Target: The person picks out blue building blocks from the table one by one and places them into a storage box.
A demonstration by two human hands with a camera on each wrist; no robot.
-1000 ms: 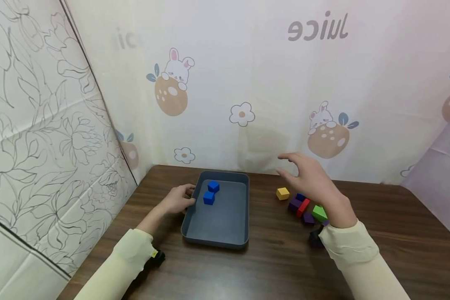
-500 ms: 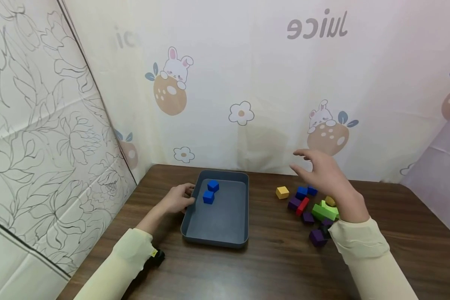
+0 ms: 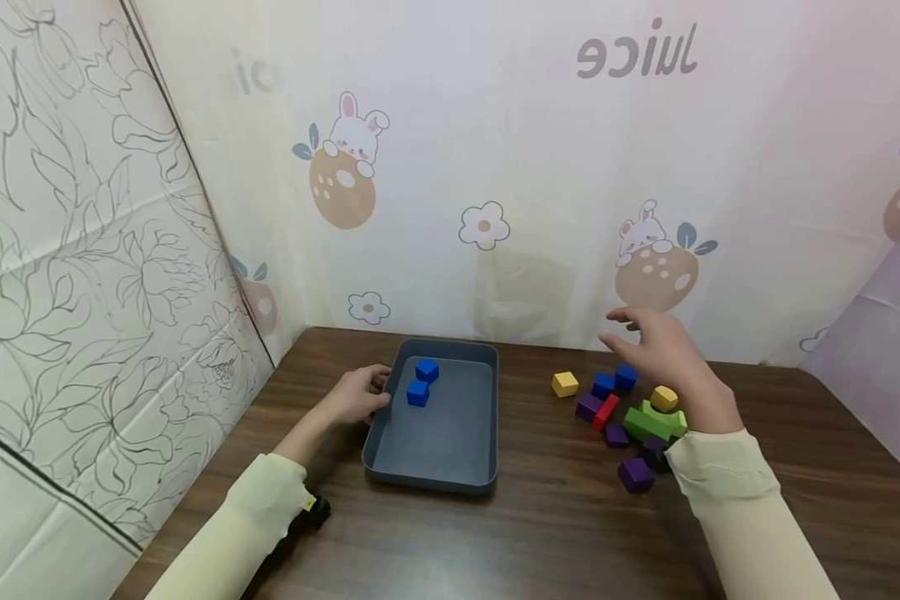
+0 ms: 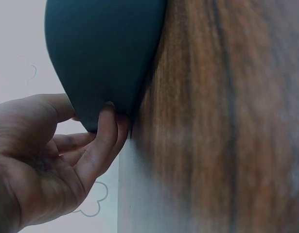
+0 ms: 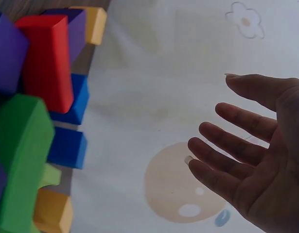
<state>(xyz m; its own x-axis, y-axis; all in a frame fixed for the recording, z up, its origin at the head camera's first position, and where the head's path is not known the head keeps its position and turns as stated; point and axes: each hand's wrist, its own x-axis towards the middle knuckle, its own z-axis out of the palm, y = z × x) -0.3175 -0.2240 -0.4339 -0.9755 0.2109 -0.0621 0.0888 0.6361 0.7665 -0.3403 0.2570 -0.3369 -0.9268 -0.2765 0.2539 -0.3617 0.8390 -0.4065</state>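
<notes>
My left hand (image 3: pixel 356 397) holds the left wall of a dark grey tray (image 3: pixel 450 450). Its curled fingers press the tray's outer side (image 4: pixel 105 58) in the left wrist view, while the thumb lies at the rim, its tip hidden. Two blue cubes (image 3: pixel 417 393) sit inside near the far left corner. My right hand (image 3: pixel 671 354) hovers with fingers apart and nothing in them, above and behind a cluster of blocks. Nearest to it are two blue blocks (image 3: pixel 626 377) and a yellow one (image 3: pixel 663 398). In the right wrist view the hand (image 5: pixel 251 145) is apart from every block.
Green blocks (image 3: pixel 647 425), purple blocks (image 3: pixel 636 474) and a red block (image 3: pixel 606 412) lie clustered right of the tray. A separate yellow cube (image 3: pixel 566 384) lies at their left. A patterned curtain (image 3: pixel 525 167) hangs behind the wooden table (image 3: pixel 540 533).
My right hand has moved to the right, uncovering blue, green and yellow blocks, and has dipped slightly since half a second ago. The left hand and tray keep their place.
</notes>
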